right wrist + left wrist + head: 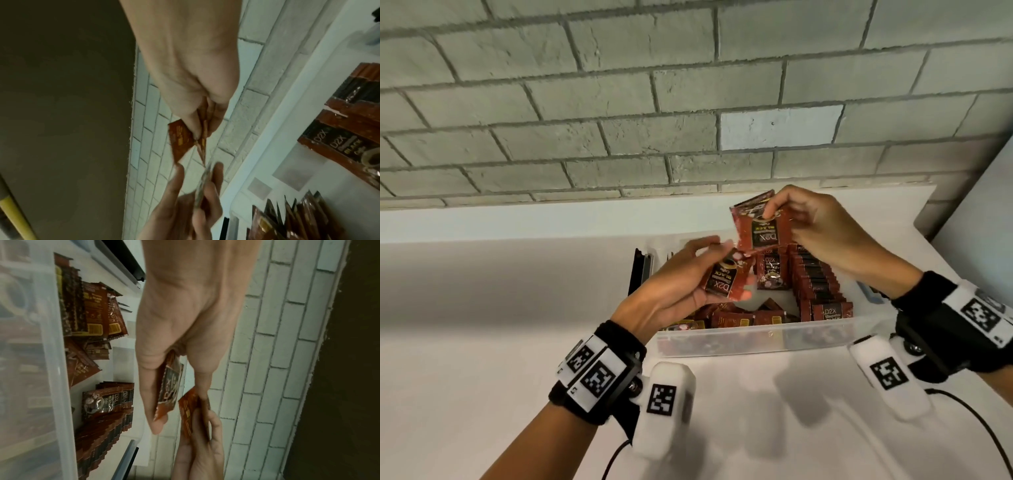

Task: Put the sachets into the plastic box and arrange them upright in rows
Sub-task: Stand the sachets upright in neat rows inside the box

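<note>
A clear plastic box point(756, 337) on the white counter holds red-brown coffee sachets: an upright row point(815, 277) along its right side and loose ones point(726, 318) lying at the front left. Above the box my left hand point(688, 270) pinches one sachet point(726, 279) between thumb and fingers. My right hand point(808, 222) pinches a small bunch of sachets point(760, 228) by their top edge, just above and right of the left one. In the left wrist view the held sachet point(169, 386) shows between thumb and fingers. In the right wrist view the bunch point(185, 141) hangs from my fingertips.
A grey brick wall point(688, 102) rises right behind the counter point(482, 308). A black and clear lid point(642, 270) leans against the box's left side. A bluish object point(869, 294) lies just right of the box. Cables trail from both wrist units.
</note>
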A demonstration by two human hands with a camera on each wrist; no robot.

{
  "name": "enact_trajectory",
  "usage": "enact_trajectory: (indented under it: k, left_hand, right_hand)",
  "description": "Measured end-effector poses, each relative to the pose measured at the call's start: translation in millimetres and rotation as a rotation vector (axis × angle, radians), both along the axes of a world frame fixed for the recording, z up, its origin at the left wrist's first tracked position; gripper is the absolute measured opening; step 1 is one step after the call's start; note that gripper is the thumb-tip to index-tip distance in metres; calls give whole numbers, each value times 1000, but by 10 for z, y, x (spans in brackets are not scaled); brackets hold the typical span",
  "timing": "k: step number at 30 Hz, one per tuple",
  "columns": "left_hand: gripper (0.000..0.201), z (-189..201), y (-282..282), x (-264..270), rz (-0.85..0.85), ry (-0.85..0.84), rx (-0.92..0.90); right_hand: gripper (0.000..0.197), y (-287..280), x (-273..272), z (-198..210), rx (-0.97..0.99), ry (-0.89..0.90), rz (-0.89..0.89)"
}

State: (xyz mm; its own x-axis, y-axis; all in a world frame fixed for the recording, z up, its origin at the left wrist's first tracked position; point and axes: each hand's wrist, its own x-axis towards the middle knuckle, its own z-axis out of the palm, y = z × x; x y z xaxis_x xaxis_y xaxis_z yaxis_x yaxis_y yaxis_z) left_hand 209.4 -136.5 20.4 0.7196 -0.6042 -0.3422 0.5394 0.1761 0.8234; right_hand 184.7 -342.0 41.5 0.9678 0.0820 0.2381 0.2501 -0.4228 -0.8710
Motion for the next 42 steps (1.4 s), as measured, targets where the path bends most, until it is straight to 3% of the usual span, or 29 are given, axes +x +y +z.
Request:
enact_trajectory:
  k: [3, 5, 8, 10, 12, 14, 18, 20, 22, 25, 28, 31, 35, 42]
  left_hand:
    - [34, -7, 70, -13, -11, 65, -19]
    - [35, -16, 103, -15, -5, 37, -3]
    - [36, -13, 106, -48, -6, 22, 12]
    - [42, -1, 86, -85, 2, 33, 5]
    - [50, 11, 71, -106, -15, 4, 34]
    - [46, 22, 58, -125, -58, -73, 70]
    - [42, 38, 60, -114, -51, -114, 44]
    - [50, 58, 59, -94, 10, -122, 16]
    - [53, 53, 65, -66, 91, -148, 29]
    - [38, 3, 48, -59, 152, -201, 72]
    - [36, -77, -2, -80, 199, -191, 45]
    - [32, -126, -56, -102, 220, -165, 5]
    - [29, -180, -101, -125, 215, -160, 7]
    - [33, -272, -95, -156, 205, -162, 48]
  right_hand:
    - [40, -53, -110, 6, -153, -161, -82]
    - [32, -5, -216, -36, -370, -435, -92]
    - [16, 37, -362, -194, -791, -801, 75]
    - [12, 52, -443, -284, -926, -885, 169]
    - [5, 69, -502, -337, -954, -947, 240]
    - [10, 70, -533, -351, -941, -964, 301]
    - [21, 12, -577, -337, -976, -906, 346]
    - [21, -33, -611, -358, -880, -832, 326]
    - [19, -85, -642, -376, -671, -745, 208]
    - [20, -149, -652, -362, -272, -544, -5]
    - [23, -178, -609, -325, 105, -280, -4]
    - [25, -171, -552, -321, 346, -85, 56]
    - [11, -51, -501, -323, 210, -79, -28]
    - [34, 22, -406, -398, 138, 2, -160]
